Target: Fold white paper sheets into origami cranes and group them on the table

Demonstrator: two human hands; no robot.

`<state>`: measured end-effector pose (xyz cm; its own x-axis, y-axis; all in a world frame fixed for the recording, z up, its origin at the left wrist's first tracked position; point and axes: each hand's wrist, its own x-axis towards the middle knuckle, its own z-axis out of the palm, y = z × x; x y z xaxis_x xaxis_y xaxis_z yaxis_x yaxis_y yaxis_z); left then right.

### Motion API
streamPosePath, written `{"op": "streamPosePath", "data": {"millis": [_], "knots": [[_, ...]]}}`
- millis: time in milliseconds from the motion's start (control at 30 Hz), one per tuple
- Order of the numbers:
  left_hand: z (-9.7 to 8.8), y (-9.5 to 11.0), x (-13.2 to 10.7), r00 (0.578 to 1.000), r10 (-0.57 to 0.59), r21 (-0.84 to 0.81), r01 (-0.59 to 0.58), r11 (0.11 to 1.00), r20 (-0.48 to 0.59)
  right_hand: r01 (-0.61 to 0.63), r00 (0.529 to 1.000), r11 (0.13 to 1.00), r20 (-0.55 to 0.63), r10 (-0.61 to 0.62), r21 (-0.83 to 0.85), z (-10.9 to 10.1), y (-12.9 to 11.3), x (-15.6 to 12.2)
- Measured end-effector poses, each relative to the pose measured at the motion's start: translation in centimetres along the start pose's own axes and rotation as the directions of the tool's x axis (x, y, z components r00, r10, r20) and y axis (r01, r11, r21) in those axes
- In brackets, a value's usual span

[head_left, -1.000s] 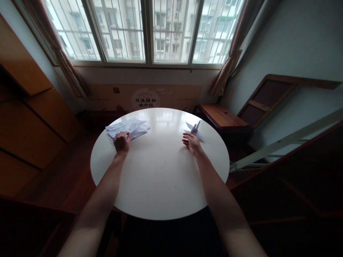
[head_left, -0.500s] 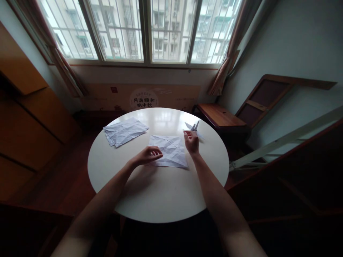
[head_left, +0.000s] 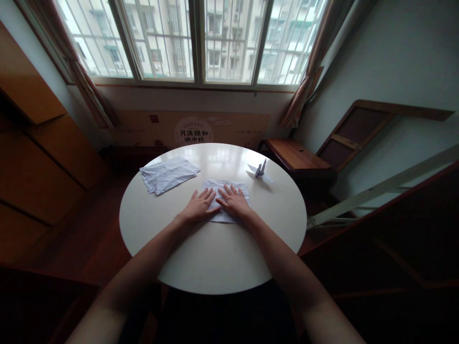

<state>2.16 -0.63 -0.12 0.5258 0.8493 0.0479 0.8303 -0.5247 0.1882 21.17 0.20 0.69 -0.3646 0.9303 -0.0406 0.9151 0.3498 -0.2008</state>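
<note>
Right hand [head_left: 234, 201] moved from beside paper bird [head_left: 259, 172], far right, onto creased sheet [head_left: 224, 218] at middle of table [head_left: 215, 260]; left hand [head_left: 201, 205] came over it also. Both palm down, fingers spread, grasping nothing. Sheet, I think, is now being flattened.

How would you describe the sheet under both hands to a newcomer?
Find the round white table before the window. Near its middle lies a creased sheet, with the left hand and right hand spread on it. Those hands set it apart from the overlapping sheets to its left and folded paper bird to its right.
</note>
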Motion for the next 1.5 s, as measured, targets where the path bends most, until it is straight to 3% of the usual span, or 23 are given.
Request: {"op": "streamPosePath", "data": {"millis": [200,400,700,933,1233,1500], "knots": [[-0.3,0.1,0.0,0.997,-0.077,-0.010,0.077,0.997,0.022,-0.176,0.984,0.984,0.027,0.176,-0.002,-0.8,1.0,-0.1],[-0.2,-0.1,0.0,0.990,-0.138,-0.006,0.138,0.990,0.026,-0.260,0.965,0.965,0.035,0.260,0.018,-0.7,2.0,0.1],[-1.9,-2.1,-0.6,0.962,-0.268,-0.030,0.269,0.963,0.049,-0.259,0.966,0.964,0.014,0.259,0.054,-0.9,2.7,0.0],[-1.8,-4.1,-0.6,0.900,-0.408,-0.165,0.383,0.909,-0.157,-0.255,0.967,0.964,-0.003,0.256,0.077,-1.0,2.9,0.0],[-1.3,-3.7,0.0,0.880,-0.391,-0.230,0.336,0.913,-0.268,-0.254,0.967,0.964,-0.002,0.255,0.079,-1.0,2.9,0.1],[-2.2,-3.0,-0.1,0.806,-0.549,-0.222,0.506,0.833,-0.222,-0.250,0.968,0.965,-0.006,0.251,0.076,-0.9,3.0,0.1]]}}
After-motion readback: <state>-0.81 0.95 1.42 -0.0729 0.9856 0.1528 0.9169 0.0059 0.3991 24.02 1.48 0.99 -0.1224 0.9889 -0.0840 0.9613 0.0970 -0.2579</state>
